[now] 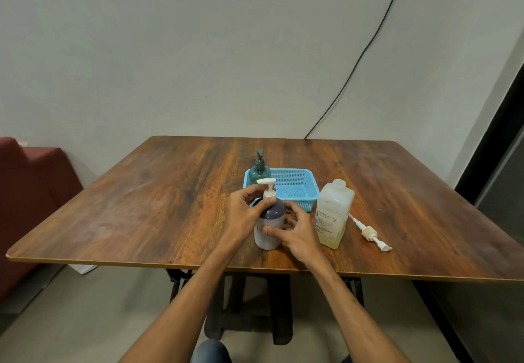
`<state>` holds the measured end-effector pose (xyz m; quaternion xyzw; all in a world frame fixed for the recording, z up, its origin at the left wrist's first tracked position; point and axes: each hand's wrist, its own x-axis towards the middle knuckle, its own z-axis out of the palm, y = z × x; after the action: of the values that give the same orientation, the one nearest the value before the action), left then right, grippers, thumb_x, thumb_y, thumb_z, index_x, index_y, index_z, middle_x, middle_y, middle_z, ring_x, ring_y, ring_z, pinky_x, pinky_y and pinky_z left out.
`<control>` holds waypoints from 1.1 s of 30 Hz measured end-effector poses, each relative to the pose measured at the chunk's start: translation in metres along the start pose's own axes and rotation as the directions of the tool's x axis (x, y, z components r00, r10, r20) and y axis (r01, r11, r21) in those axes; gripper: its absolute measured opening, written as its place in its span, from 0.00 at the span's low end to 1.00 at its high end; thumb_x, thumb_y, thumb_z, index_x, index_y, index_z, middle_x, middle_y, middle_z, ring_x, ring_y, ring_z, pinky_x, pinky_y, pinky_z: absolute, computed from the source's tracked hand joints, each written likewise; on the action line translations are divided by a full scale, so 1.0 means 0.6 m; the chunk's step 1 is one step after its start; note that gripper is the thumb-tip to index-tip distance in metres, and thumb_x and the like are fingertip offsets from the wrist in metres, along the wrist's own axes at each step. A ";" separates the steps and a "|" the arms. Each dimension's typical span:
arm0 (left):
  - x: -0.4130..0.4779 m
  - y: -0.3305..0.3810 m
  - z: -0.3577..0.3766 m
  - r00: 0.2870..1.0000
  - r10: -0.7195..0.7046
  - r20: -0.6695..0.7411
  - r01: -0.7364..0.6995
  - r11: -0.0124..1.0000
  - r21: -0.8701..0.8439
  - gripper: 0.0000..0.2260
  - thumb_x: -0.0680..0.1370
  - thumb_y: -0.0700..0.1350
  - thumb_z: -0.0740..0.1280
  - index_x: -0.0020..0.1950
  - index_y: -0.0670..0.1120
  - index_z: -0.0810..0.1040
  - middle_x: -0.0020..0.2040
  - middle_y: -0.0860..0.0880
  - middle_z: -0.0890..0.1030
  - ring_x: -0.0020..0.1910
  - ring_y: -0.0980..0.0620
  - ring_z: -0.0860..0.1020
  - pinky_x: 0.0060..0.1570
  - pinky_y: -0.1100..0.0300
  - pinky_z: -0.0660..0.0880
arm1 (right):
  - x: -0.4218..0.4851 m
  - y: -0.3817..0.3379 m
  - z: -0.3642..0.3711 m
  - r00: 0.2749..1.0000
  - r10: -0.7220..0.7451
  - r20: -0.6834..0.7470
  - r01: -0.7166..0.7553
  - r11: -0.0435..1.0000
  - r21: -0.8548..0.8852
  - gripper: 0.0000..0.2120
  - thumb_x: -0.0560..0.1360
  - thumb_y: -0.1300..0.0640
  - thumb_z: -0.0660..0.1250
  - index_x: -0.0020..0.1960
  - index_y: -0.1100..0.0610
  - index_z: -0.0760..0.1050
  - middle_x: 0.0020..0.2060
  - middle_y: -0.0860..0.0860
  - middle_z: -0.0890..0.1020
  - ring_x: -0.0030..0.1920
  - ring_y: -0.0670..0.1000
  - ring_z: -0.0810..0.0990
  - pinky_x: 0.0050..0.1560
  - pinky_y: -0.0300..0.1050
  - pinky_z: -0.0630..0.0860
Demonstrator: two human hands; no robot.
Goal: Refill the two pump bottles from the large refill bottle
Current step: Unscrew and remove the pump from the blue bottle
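Observation:
A grey-purple pump bottle (269,228) with a white pump head (268,189) stands near the table's front edge. My left hand (245,215) grips the collar of its pump from the left. My right hand (296,233) wraps the bottle's body from the right. The large translucent refill bottle (334,215) stands just right of it, uncapped, with yellowish liquid at the bottom. Its removed pump (370,233) lies flat on the table further right. A dark green pump bottle (258,171) stands in the left end of a blue basket (297,189) behind.
The wooden table (170,206) stands against a pale wall, with a black cable (365,50) running down to its back edge. A red seat (31,192) is at the left and a dark door frame (493,150) at the right.

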<state>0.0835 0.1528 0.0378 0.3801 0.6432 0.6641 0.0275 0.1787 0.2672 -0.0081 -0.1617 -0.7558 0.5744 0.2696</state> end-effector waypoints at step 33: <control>0.025 0.076 -0.013 0.975 0.046 -0.216 -0.046 0.999 0.005 0.14 0.68 0.41 0.80 0.50 0.40 0.83 0.47 0.48 0.85 0.45 0.58 0.85 0.41 0.66 0.80 | 0.002 -0.002 0.000 0.999 0.042 -0.014 -0.042 0.999 -0.004 0.39 0.62 0.49 0.83 0.69 0.47 0.70 0.65 0.45 0.78 0.65 0.48 0.77 0.62 0.52 0.79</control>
<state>0.0895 0.1463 0.0858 0.3204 0.6334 0.7020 -0.0578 0.1777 0.2672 -0.0067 -0.1820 -0.7515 0.5772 0.2626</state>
